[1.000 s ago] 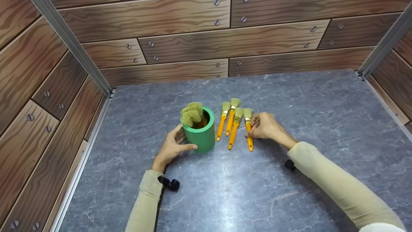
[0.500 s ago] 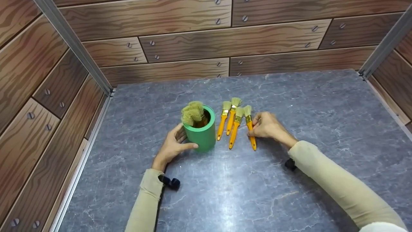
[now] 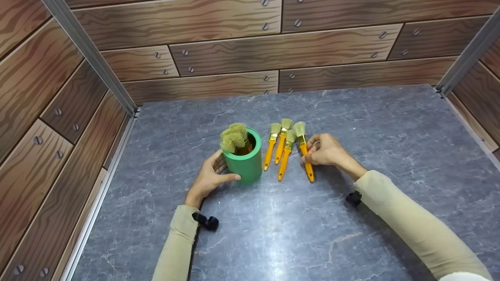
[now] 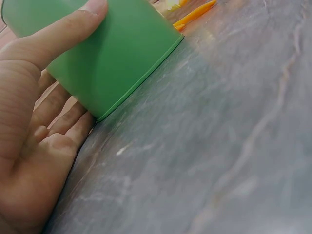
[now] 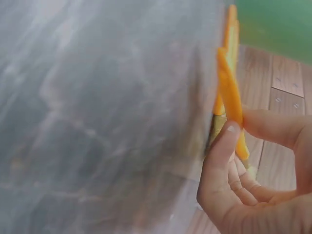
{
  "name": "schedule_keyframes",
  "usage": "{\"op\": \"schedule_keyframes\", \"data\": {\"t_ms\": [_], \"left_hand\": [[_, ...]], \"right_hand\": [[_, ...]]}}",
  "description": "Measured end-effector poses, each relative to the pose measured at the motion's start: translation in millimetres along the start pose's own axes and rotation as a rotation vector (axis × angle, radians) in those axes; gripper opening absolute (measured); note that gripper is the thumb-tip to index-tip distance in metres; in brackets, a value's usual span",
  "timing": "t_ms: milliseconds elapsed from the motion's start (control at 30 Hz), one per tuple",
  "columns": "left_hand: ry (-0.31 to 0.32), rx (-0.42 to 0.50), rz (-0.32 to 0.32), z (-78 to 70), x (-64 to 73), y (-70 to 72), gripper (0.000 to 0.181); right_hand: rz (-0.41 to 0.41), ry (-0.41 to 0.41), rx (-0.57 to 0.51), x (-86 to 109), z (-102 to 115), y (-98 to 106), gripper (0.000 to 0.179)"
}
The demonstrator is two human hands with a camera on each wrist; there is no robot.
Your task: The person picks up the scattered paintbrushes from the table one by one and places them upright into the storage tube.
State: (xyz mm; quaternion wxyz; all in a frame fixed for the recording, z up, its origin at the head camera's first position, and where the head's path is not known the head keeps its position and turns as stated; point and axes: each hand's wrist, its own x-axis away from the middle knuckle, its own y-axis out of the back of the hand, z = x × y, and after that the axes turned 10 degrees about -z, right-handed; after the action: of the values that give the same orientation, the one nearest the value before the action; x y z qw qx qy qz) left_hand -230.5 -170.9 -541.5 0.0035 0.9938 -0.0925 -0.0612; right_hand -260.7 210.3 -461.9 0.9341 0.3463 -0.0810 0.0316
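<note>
A green cylindrical cup [image 3: 246, 169] stands upright on the tabletop in the head view. Bristles of several paintbrushes [image 3: 233, 137] stick out of its mouth; their handles are mostly hidden inside. My left hand [image 3: 210, 178] holds the cup from the left, its thumb across the front of the green wall [image 4: 122, 53] in the left wrist view. My right hand [image 3: 328, 150] pinches a flat paintbrush by its orange handle [image 3: 308, 170], bristles pointing away. The right wrist view shows that handle [image 5: 229, 92] between thumb and index finger.
Three more orange-handled paintbrushes [image 3: 285, 159] lie close together between the cup and the right hand. The grey marbled tabletop [image 3: 273, 234] meets a wood-patterned wall [image 3: 234, 54] at the back, with metal posts [image 3: 93, 66] at the corners.
The paintbrush in my right hand has turned: its bristle end has moved farther away and its handle end to the right. My left hand and the cup stay in place.
</note>
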Motion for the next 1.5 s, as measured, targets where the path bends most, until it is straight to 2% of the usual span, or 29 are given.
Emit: {"op": "schedule_keyframes", "data": {"t_ms": [167,333,433,533,700,833,1133,1333,1500], "left_hand": [[-0.007,0.009,-0.002,1.0,1.1,-0.2,0.099],[-0.007,0.013,-0.003,1.7,2.9,0.4,0.099],[-0.001,0.013,-0.002,1.6,3.1,0.9,0.098],[-0.005,0.015,-0.001,1.1,2.8,0.9,0.098],[0.0,0.018,-0.003,0.8,2.9,0.7,0.099],[0.016,0.015,-0.004,1.4,3.0,0.5,0.1],[0.014,0.018,-0.003,0.8,0.4,-1.2,0.1],[0.003,0.027,-0.002,0.3,-1.3,-1.4,0.099],[0.005,0.03,-0.008,-0.1,-1.4,-1.1,0.101]], "right_hand": [[0.027,-0.02,-0.113,5.8,9.1,5.9,0.039],[0.064,0.004,-0.165,11.4,18.6,12.2,0.039],[0.066,0.049,-0.171,14.6,25.0,14.4,0.038],[0.032,0.129,-0.176,18.5,31.3,14.8,0.036],[-0.001,0.232,-0.274,26.2,42.8,13.0,0.031],[-0.001,0.277,-0.355,32.3,51.6,11.7,0.031],[-0.013,0.347,-0.426,42.8,69.3,8.8,0.026],[-0.039,0.407,-0.419,46.6,83.3,5.2,0.027],[-0.026,0.441,-0.427,48.5,96.4,2.2,0.027]]}}
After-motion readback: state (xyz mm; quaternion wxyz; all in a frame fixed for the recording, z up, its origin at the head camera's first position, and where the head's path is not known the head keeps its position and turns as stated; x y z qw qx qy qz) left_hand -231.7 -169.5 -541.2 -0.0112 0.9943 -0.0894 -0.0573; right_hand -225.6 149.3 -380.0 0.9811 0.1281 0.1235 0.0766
